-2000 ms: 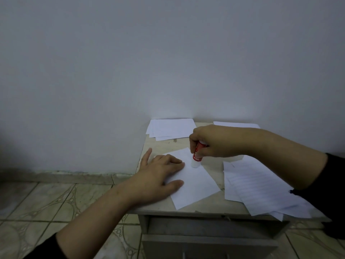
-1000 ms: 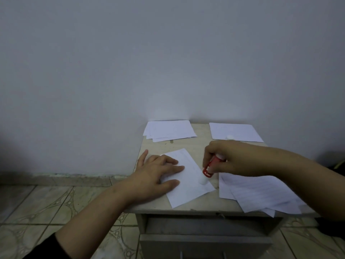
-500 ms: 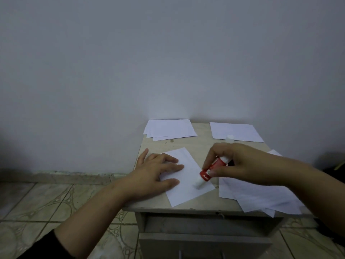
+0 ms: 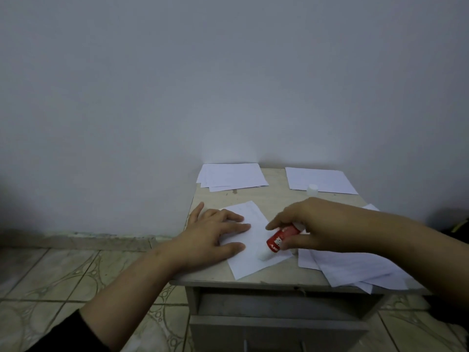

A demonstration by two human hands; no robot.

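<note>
Grey drawer front (image 4: 279, 307) sits nearest you, under the desk (image 4: 276, 199) edge. Its inside is hidden, so contents can't be told.

On the near half of the desk lies the white sheet (image 4: 251, 262), turned at an angle. Your left hand (image 4: 215, 235) is flat on its left part, fingers straight and spread, pressing it down and gripping nothing. Your right hand (image 4: 312, 224) has thumb and fingers curled round the red glue stick (image 4: 278, 238). The stick is tilted, with its white tip down on the sheet close to the near right corner.

Progress, as a judgement: mid-gluing, with the stroke at the near end of the right edge. Whether glue already covers the rest can't be seen. Likely left: finish the edge, stick or fold the sheet, recap.

Right of the sheet, a loose pile (image 4: 355, 270) of lined pages overhangs the near right corner. Farther back, the white cap (image 4: 312, 188) stands off the stick, touching the near edge of a single sheet (image 4: 319, 179) at far right. At far left, a small stack (image 4: 231, 176) lies against the wall.
</note>
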